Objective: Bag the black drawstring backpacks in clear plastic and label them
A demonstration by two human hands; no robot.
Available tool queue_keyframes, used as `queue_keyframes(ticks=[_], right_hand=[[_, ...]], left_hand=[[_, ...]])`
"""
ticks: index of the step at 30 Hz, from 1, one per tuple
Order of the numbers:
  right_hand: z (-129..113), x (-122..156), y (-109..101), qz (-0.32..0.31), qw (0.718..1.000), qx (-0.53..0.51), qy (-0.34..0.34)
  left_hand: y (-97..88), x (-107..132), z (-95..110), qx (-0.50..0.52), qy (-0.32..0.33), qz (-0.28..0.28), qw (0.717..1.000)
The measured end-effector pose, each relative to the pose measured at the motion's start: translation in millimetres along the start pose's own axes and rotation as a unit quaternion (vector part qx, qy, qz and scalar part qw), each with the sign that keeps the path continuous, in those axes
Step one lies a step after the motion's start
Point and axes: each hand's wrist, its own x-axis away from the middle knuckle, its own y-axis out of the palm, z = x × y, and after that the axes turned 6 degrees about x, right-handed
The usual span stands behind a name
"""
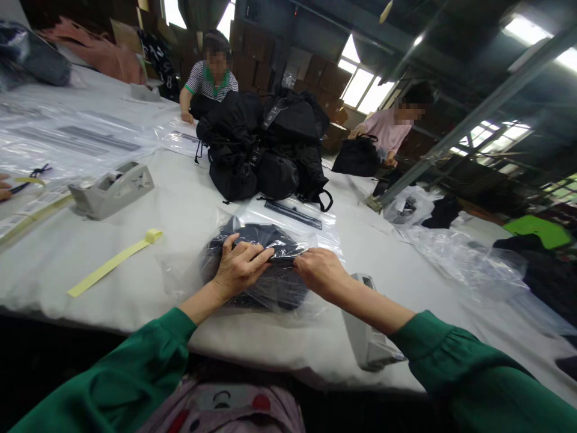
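A clear plastic bag [274, 291] with a dark, soft bundle inside lies in front of me at the table's near edge. My left hand [238, 264] grips the bag's top edge from the left, fingers bent over the plastic and thumb below. On the right end of that same edge, my right hand [321, 270] is closed in a pinch. The plastic between both hands is drawn into a straight, folded line. Just beyond lies a flat clear bag [293, 213] with a dark printed strip. Close to my right forearm sits a grey tape dispenser [367, 337].
Black drawstring bags [270, 144] are heaped behind the work. Another tape dispenser [115, 189] and a yellow strip [112, 264] lie left. Loose plastic [455, 252] covers the right side. Two people [211, 81] stand across the table; a hand [4, 187] shows at the left edge.
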Motion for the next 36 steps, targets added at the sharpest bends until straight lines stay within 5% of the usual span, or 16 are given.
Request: queue_keyframes(ticks=[7, 13, 19, 21, 25, 29, 32, 36], right_hand=[[8.7, -3.5, -4.6, -0.003, 0.999, -0.004, 0.052], [27.9, -18.5, -17.6, -0.046, 0.999, -0.01, 0.01], [82.3, -11.1, 5.2, -0.06, 0.955, -0.291, 0.016], [89.7, -0.4, 14.1, -0.005, 0.941, -0.334, 0.047], [59.4, 11.7, 22.5, 0.169, 0.945, -0.28, 0.018], [12.5, 1.6, 25.5, 0.164, 0.971, -0.175, -0.021], [-5.0, -9.8, 28.8, 0.19, 0.965, -0.177, -0.035], [-11.5, -21.8, 37.8, 0.226, 0.954, -0.186, -0.058]], left_hand=[[1.9, 0.0, -1.9, 0.006, 0.006, 0.009, 1.0], [-0.9, -0.5, 1.5, 0.006, -0.003, -0.004, 1.0], [-0.2, -0.6, 2.1, 0.005, -0.001, 0.004, 1.0], [0.7, -0.2, 1.8, 0.008, -0.004, 0.006, 1.0], [2.1, 0.5, 2.4, 0.014, -0.007, 0.012, 1.0], [3.8, -0.2, 6.2, 0.015, -0.019, 0.007, 1.0], [0.1, -2.8, 7.8, 0.035, -0.043, -0.004, 0.998], [-28.5, -7.2, -4.6, 0.035, -0.013, -0.056, 0.998]])
